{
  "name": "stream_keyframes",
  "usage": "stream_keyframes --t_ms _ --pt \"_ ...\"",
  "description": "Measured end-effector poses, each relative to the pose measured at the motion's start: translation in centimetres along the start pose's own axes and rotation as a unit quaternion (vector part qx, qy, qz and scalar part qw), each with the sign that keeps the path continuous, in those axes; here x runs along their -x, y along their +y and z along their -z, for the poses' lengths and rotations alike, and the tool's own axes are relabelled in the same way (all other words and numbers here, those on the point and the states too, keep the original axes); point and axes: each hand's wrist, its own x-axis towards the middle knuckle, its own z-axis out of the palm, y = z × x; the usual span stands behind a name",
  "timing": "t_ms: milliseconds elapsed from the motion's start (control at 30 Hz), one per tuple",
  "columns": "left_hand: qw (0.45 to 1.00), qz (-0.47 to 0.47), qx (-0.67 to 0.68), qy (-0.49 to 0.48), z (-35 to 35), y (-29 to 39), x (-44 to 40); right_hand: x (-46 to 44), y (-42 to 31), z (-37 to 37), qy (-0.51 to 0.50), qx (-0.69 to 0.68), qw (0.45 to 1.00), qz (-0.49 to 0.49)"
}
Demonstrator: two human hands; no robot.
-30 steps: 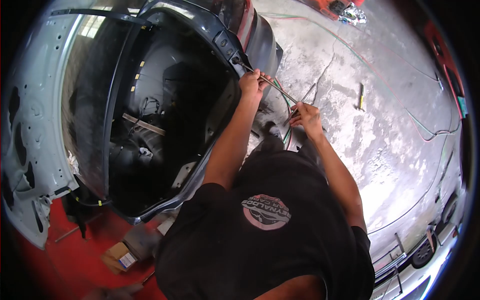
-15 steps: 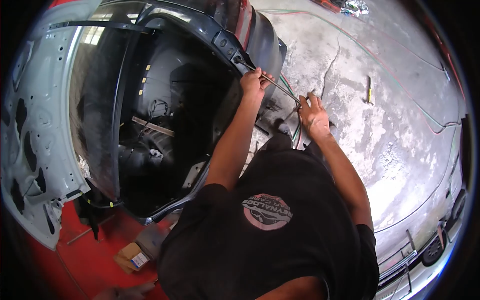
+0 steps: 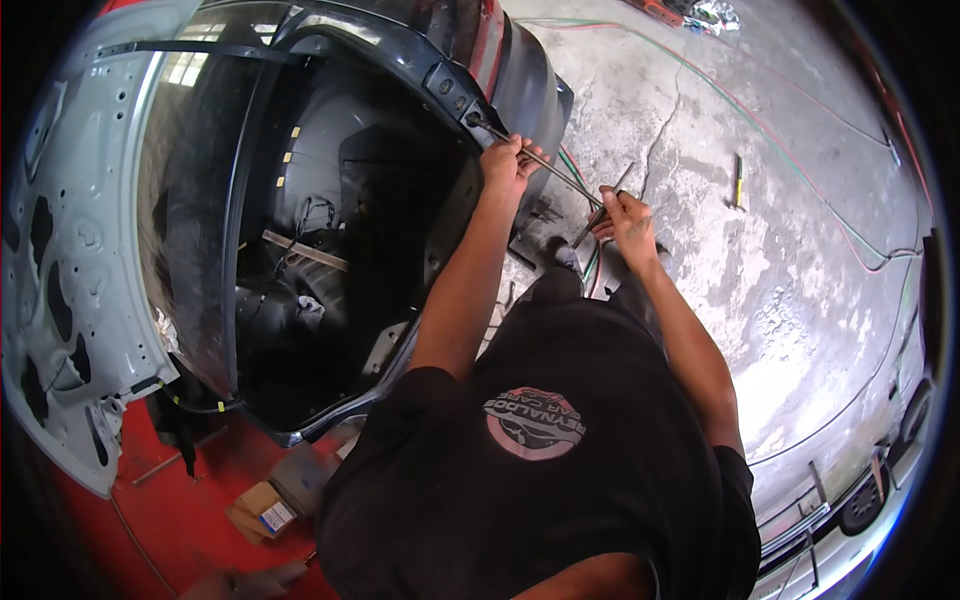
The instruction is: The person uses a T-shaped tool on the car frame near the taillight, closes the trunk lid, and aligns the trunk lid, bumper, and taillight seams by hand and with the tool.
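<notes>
A long, thin T-handled metal rod slants from a hole in the dark car body down toward the right. My left hand is closed around the rod close to the hole. At the other end, the fingers of my right hand are closed at the handle, and a crossbar sticks out above and below them. The rod's far tip is hidden inside the body. To the left of my left arm gapes the car's dark opening, with a wooden strip and loose wiring inside.
A pale, bare panel stands at the left. Hoses cross the concrete floor, where a hammer lies. Cardboard rests on the red surface at lower left, near a blurred hand-like shape. Another car stands at lower right.
My right hand has shifted its grip, its fingers curling in at the handle. The crossbar has turned, and its upper end now shows above the fingers. My left hand stays nearly still.
</notes>
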Motion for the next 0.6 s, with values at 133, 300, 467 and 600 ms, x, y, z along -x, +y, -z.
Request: stream_keyframes --t_ms 133,300,467,600 --pt "1.000 0.004 0.006 0.012 -0.2 0.2 0.1 -0.4 -0.7 -0.2 0.012 -0.120 0.989 -0.090" --pt "1.000 0.002 0.008 0.019 -0.3 0.1 -0.6 1.4 -3.4 -0.1 0.081 0.277 0.954 0.076" --pt "0.999 -0.007 0.009 0.034 -0.1 -0.2 -0.4 1.6 -2.1 0.7 0.008 0.619 0.743 0.253" --pt "0.999 -0.043 0.020 0.018 0.3 -0.7 0.3 -0.1 -2.1 1.5 -0.066 0.534 0.782 0.316"
